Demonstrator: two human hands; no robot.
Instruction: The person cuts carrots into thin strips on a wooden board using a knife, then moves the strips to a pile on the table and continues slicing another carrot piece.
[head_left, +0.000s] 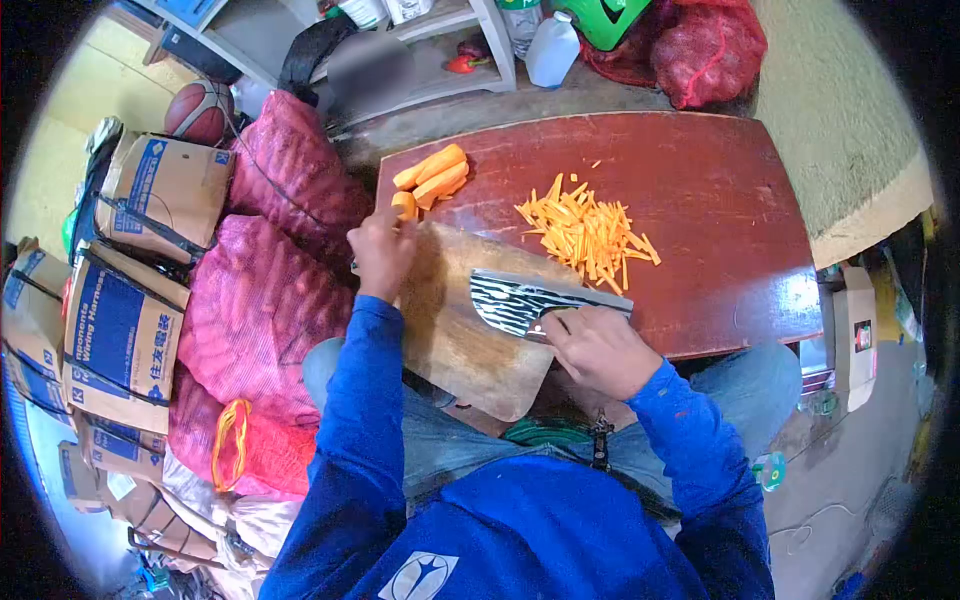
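My left hand (382, 255) is at the upper left corner of a worn wooden cutting board (455, 345), its fingers closed around the near end of a peeled carrot (404, 205). Just beyond lie several more peeled carrots (440, 175) in a small heap. In my right hand (598, 350) is the handle of a cleaver (510, 302), whose broad blade has a black-and-white striped look. The blade is over the right part of the board. A pile of orange carrot sticks (590, 230) spreads on the red table past the board's far edge.
The board overhangs the near edge of the red wooden table (710, 210), above my lap. Pink mesh sacks (265, 300) and stacked cardboard boxes (125, 320) crowd the left. Behind the table are a shelf (440, 85), a white jug (552, 50) and a red mesh sack (710, 55).
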